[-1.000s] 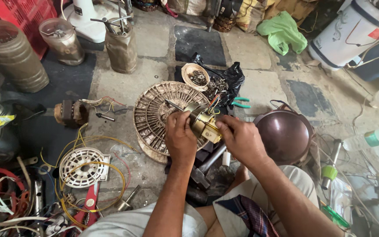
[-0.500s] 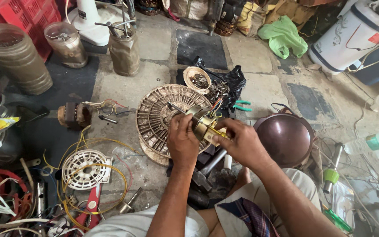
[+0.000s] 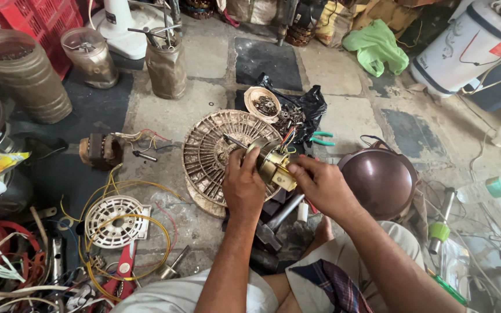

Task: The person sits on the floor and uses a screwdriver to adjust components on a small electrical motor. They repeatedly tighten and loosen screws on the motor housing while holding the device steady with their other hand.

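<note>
A small brown motor (image 3: 97,150) with coloured wires lies on the floor at the left. Near of it sits a white round grille (image 3: 115,221), ringed by loops of yellow wire (image 3: 146,232). Red-handled cutters (image 3: 120,272) lie nearest, at the lower left. Far left stand a ribbed brown jar (image 3: 21,75), a blender jug (image 3: 91,58) and a dusty container of tools (image 3: 166,66). A shallow dish of small parts (image 3: 262,104) rests on a black plastic bag (image 3: 305,107). A glossy brown dome (image 3: 381,179) sits at the right; a green cloth (image 3: 375,49) lies far right.
</note>
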